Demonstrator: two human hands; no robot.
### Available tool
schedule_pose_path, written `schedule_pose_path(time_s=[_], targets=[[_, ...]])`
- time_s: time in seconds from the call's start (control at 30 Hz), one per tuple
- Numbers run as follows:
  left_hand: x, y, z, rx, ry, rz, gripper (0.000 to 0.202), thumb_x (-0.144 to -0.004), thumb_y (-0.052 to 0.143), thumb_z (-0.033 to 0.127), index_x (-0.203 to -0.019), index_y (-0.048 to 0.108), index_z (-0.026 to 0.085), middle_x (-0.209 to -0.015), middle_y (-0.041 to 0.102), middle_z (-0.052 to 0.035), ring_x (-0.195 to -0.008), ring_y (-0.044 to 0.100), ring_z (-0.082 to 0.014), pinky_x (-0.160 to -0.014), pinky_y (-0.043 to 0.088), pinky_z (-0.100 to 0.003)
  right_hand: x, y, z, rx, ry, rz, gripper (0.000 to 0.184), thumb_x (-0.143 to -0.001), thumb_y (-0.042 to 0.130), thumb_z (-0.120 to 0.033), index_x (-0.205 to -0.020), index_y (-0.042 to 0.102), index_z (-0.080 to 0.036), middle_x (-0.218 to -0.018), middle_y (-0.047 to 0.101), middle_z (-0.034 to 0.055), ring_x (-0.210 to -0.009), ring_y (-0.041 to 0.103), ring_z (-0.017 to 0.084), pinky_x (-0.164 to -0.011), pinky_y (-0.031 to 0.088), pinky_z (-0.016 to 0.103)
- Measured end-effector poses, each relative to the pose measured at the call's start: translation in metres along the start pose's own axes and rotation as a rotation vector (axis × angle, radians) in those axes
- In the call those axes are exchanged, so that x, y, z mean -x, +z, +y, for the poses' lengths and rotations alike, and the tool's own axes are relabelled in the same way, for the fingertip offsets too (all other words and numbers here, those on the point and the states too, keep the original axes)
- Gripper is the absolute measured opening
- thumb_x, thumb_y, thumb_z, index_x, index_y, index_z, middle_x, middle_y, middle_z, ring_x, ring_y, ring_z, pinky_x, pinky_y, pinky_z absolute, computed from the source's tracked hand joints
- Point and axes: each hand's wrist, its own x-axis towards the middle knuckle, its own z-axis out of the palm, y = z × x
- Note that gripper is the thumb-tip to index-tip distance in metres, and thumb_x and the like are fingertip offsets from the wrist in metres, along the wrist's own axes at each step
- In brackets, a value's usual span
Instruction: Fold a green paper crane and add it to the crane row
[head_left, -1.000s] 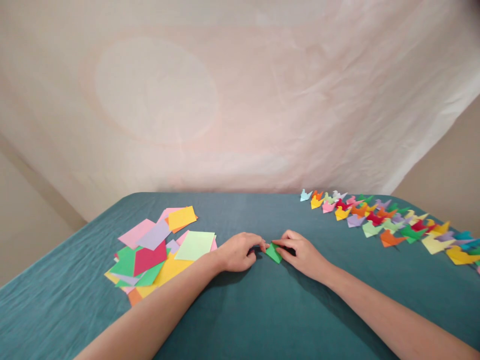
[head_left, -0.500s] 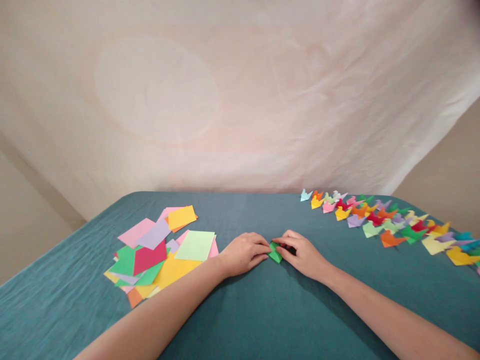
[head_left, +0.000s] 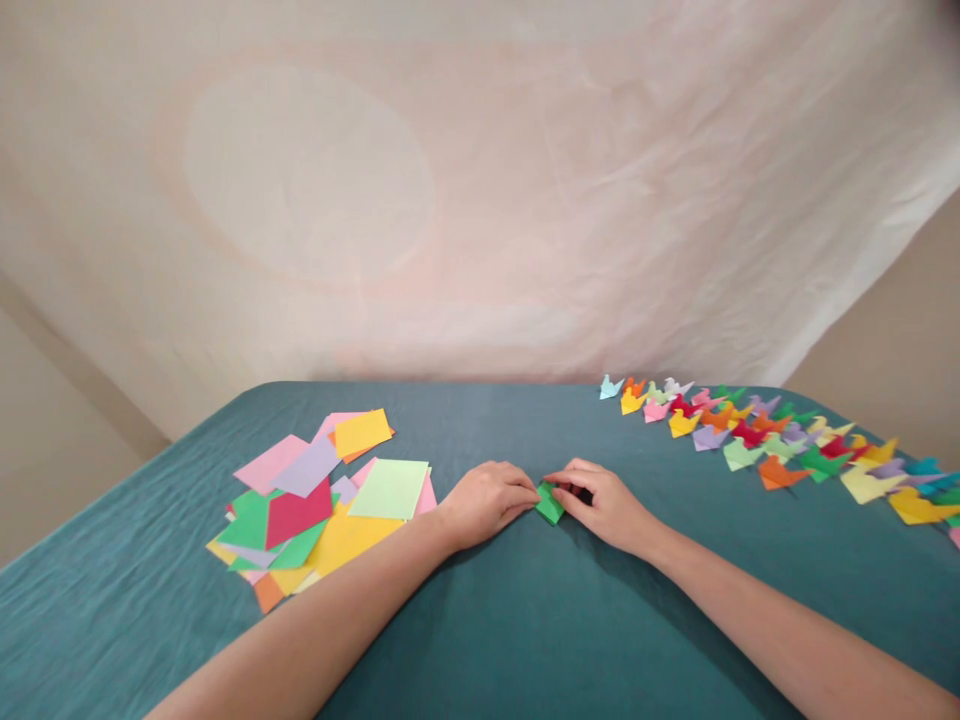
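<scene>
A small folded piece of green paper lies on the teal-covered table between my two hands. My left hand has its fingers closed on the paper's left edge. On the right side, my right hand pinches the paper between thumb and fingertips. Parts of the green paper are hidden under the fingers, so its full folded shape does not show.
Loose sheets of coloured paper are piled on the left, close to my left forearm. Several folded paper birds stand in slanting rows along the right. A pale cloth hangs behind the table.
The fingers have shifted very slightly on the green paper. Both hands keep their hold at the same spot, and the view has moved a touch.
</scene>
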Motion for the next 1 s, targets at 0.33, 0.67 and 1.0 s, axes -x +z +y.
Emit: schedule_pose_path(time_s=[0.33,0.67,1.0], targets=[[-0.0005,-0.0023,0.0033,-0.030,0.029,-0.001,0.027,-0.093,0.038,0.024,-0.106,0.062,0.022,-0.104,0.061,-0.0060,-0.096,0.055,-0.0158,-0.086,0.041,-0.028,-0.0028,0.0024,0.0017,0.091,-0.004,-0.032,0.025,-0.080,0.058,-0.030,-0.102,0.066,-0.021,-0.076,0.058,0.0035,-0.071,0.054,0.016,-0.068,0.042,0.030],[0.0010,-0.0034,0.0067,-0.095,0.046,-0.035,0.026,-0.091,0.040,0.026,-0.105,0.061,0.018,-0.105,0.058,-0.0086,-0.098,0.054,-0.0183,-0.088,0.041,-0.032,-0.0009,0.0041,0.0027,-0.035,0.033,0.039,0.024,-0.082,0.054,-0.025,-0.102,0.063,-0.020,-0.080,0.057,0.0033,-0.069,0.055,0.014,-0.066,0.045,0.028],[-0.0015,-0.0046,0.0087,-0.127,0.106,-0.038,0.030,-0.093,0.037,0.028,-0.113,0.055,0.017,-0.112,0.061,-0.0077,-0.104,0.053,-0.0189,-0.093,0.038,-0.033,-0.0024,0.0022,0.0011,-0.044,0.040,0.030,0.022,-0.084,0.046,-0.017,-0.092,0.066,-0.019,-0.078,0.059,0.0041,-0.067,0.055,0.014,-0.060,0.043,0.026]])
